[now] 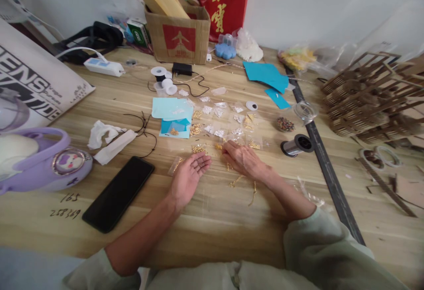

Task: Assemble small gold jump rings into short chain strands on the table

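My left hand (pixel 189 176) lies palm up on the table, fingers stretched out and slightly curled. Whether any tiny pieces rest on it I cannot tell. Just beyond its fingertips is a small heap of gold-coloured findings (pixel 198 148). Palm down, my right hand (pixel 243 161) has its fingertips pressed together at the tabletop, beside scattered gold bits (pixel 218 146); what they pinch is hidden. A thin gold chain (pixel 253 193) lies below my right wrist. Small clear bags of silver-coloured pieces (pixel 218 112) are spread out beyond both hands.
A black phone (pixel 118 194) and a purple bottle (pixel 43 162) are at left. To the right stand a wire spool (pixel 297 145), a heap of mixed beads (pixel 285 124) and wooden racks (pixel 367 96). Blue cards (pixel 266 76) and a cardboard box (pixel 177 38) lie toward the back.
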{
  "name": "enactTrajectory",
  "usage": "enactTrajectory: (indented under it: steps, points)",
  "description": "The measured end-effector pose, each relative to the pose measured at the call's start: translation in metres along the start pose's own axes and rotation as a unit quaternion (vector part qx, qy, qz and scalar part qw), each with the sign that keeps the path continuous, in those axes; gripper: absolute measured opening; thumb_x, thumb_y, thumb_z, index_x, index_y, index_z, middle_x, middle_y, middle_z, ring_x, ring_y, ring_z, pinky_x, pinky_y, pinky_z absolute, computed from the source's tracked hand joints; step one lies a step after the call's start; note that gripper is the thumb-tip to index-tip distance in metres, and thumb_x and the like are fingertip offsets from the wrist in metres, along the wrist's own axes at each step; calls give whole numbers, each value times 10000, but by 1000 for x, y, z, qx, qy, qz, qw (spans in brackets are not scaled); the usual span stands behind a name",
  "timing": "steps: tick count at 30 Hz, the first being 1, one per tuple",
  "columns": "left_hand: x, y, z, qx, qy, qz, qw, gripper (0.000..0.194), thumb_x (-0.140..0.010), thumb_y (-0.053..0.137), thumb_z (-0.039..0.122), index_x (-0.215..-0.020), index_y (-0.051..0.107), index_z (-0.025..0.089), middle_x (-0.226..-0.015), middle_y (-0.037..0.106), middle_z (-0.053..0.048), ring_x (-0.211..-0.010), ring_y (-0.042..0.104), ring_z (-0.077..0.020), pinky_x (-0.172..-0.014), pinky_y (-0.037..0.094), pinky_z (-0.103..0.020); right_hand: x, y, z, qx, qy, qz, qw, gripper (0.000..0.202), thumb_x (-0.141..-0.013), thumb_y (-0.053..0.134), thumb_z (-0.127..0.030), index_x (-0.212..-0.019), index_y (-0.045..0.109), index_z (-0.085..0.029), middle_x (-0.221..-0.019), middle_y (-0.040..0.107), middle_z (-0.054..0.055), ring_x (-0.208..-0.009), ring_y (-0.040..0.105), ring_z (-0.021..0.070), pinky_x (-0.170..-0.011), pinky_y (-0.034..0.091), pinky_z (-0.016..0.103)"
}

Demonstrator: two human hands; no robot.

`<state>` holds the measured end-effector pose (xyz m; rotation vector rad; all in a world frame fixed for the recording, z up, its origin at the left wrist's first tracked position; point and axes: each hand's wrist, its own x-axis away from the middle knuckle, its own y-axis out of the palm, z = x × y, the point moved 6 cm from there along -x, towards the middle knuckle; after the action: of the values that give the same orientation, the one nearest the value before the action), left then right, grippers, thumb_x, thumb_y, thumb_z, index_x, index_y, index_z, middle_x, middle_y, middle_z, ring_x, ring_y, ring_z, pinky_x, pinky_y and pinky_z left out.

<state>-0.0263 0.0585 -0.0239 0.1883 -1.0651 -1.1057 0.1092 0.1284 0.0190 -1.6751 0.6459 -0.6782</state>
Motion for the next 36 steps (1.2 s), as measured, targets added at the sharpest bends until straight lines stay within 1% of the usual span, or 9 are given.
enactTrajectory:
  steps: [7, 11, 15, 19, 22, 26, 31, 34, 36]
  points:
    - [0, 1, 0, 3, 2, -4, 1000, 226, -871, 446, 129, -890, 666, 79, -843, 700, -119, -818, 660, -161, -857, 506, -296, 3, -7, 14, -154, -23, 52, 986, 105, -909, 433, -147, -893, 536, -154, -870, 585, 49, -748, 528, 128, -671, 381, 248]
    - [2, 2, 0, 0, 1, 0, 1000, 247, -890, 420, 121, -876, 663, 74, -839, 697, -118, -806, 661, -156, -826, 514, -279, 4, -7, 23, -281, -3, 57, 958, 87, -877, 482, -185, -880, 563, -154, -795, 585, 20, -704, 525, 113, -627, 398, 232]
    - [3, 3, 1, -4, -1, -2, 1000, 238, -887, 432, 128, -875, 666, 84, -845, 698, -116, -817, 662, -160, -830, 514, -280, 4, -3, 26, -465, 47, 12, 884, 157, -856, 549, -308, -843, 572, -153, -667, 562, -15, -559, 491, 83, -497, 387, 200]
    - [2, 2, 0, -4, -5, -8, 1000, 218, -876, 458, 145, -887, 667, 83, -856, 698, -119, -824, 659, -162, -841, 513, -288, 6, -1, 24, -600, 60, -16, 798, 246, -800, 639, -385, -814, 569, -150, -901, 663, 69, -672, 608, 109, -528, 480, 215]
    - [2, 2, 0, -6, -8, -9, 1000, 211, -873, 466, 152, -888, 666, 84, -852, 697, -119, -819, 657, -163, -843, 512, -293, 8, 3, 25, -648, 69, -32, 758, 267, -785, 666, -391, -842, 569, -149, -1016, 673, 102, -792, 666, 145, -572, 511, 223]
    - [2, 3, -1, -10, -10, -3, 1000, 224, -882, 448, 139, -872, 664, 82, -845, 696, -119, -809, 656, -160, -827, 513, -288, 9, 9, 29, -683, 93, -32, 724, 268, -758, 705, -366, -815, 560, -147, -992, 683, 97, -812, 682, 155, -602, 519, 222]
    - [2, 3, -1, -10, -9, -2, 1000, 240, -888, 432, 128, -866, 667, 78, -845, 695, -119, -806, 656, -159, -827, 510, -285, 11, 9, 31, -689, 98, -32, 717, 259, -768, 700, -356, -842, 557, -152, -847, 676, 54, -723, 661, 129, -623, 523, 244]
    - [2, 3, -1, -7, -8, -3, 1000, 240, -886, 437, 127, -868, 671, 77, -845, 696, -122, -810, 657, -163, -844, 505, -294, 12, 6, 32, -667, 92, -25, 739, 253, -774, 689, -362, -839, 553, -159, -750, 635, 13, -649, 615, 106, -586, 508, 236]
    - [1, 2, -1, -6, -9, -3, 1000, 241, -886, 438, 126, -872, 672, 73, -844, 696, -124, -810, 659, -165, -848, 504, -297, 14, 4, 36, -635, 95, -19, 766, 244, -780, 672, -367, -833, 551, -161, -704, 600, -8, -603, 577, 94, -552, 490, 225]
